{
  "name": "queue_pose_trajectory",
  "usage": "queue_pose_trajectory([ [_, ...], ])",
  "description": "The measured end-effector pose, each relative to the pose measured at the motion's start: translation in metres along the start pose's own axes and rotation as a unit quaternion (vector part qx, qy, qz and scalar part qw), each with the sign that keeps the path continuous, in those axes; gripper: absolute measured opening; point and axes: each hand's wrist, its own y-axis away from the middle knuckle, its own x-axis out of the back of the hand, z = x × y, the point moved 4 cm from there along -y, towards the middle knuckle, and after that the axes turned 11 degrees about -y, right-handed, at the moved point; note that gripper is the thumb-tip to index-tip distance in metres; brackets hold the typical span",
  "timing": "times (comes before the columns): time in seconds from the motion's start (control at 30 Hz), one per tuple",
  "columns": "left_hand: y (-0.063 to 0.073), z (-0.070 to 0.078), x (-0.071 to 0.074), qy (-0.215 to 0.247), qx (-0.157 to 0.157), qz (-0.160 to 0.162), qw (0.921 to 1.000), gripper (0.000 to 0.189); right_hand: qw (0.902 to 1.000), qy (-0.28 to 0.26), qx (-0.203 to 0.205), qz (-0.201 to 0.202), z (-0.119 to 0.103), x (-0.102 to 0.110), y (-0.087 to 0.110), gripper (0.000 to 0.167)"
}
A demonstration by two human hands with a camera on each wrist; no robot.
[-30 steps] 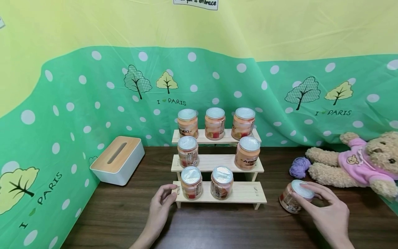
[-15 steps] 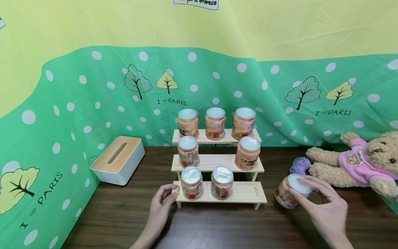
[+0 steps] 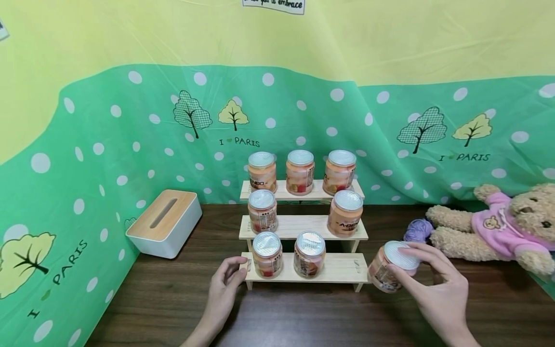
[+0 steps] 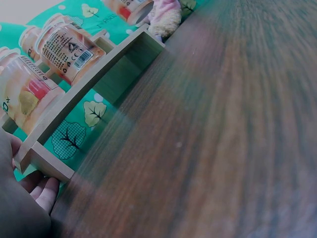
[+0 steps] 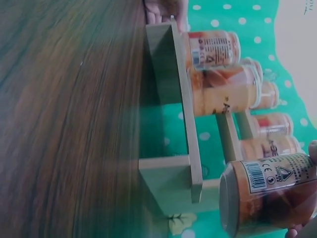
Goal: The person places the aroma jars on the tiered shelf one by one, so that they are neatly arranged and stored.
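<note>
My right hand [image 3: 440,294] holds a jar [image 3: 386,274] with a silver lid near its top, thumb on one side and fingers on the other. The jar is tilted, just off the right end of the bottom tier of a wooden stepped stand [image 3: 340,267]; its barcode label shows in the right wrist view. At the stand's left end, my left hand [image 3: 223,284] grips the bottom tier, with fingers [image 4: 47,193] around its leg in the left wrist view. Two jars stand on the left and middle of this tier. Two more are at the ends of the middle tier, and three fill the top.
A white tissue box [image 3: 173,236] with a wooden lid stands left of the stand. On the right, a purple yarn ball [image 3: 417,230] lies by a teddy bear [image 3: 498,221] in a pink top. A green and yellow printed cloth [image 3: 303,111] hangs behind the dark wooden table [image 3: 303,318].
My right hand has carried the jar leftward and slightly up, from over the table at the right to beside the bottom tier's right end. My left hand has stayed in place.
</note>
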Motion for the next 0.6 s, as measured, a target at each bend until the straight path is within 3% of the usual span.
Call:
queue_pose_trajectory([
  [0.1, 0.000, 0.000, 0.000, 0.001, -0.001, 0.001, 1.0000, 0.027, 1.0000, -0.007, 0.001, -0.006, 0.001, -0.007, 0.000, 0.054],
  [0.3, 0.000, -0.001, 0.000, 0.003, -0.001, 0.001, 1.0000, 0.027, 0.9977, -0.045, 0.045, -0.024, 0.001, -0.023, 0.000, 0.058],
  [0.6, -0.001, -0.002, 0.000, 0.007, -0.009, 0.002, 0.9999, 0.027, 0.9989, -0.012, -0.008, -0.044, -0.002, -0.044, 0.000, 0.056],
])
